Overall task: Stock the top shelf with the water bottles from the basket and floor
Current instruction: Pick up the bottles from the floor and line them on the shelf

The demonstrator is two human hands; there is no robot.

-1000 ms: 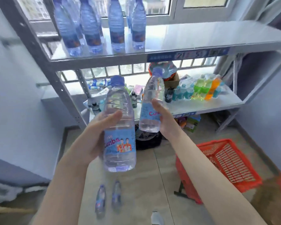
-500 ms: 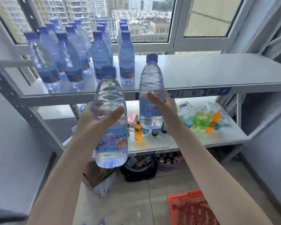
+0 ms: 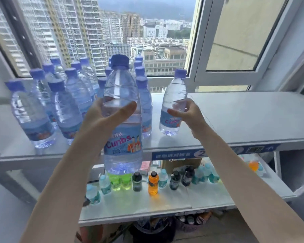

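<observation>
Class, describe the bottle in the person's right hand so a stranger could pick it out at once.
Start at the grey metal top shelf below the window. The clear plastic water bottle with a purple cap stands there, gripped by the right hand. Unlike the clustered bottles to its left, it stands apart.

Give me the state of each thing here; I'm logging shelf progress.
Left hand: gripping the near bottle.
Near bottle: capped, upright, held short of the shelf.
Right hand: around the far bottle.
Far bottle: capped, base on the top shelf.
Stocked bottles: capped, upright.
Window: open.
</observation>
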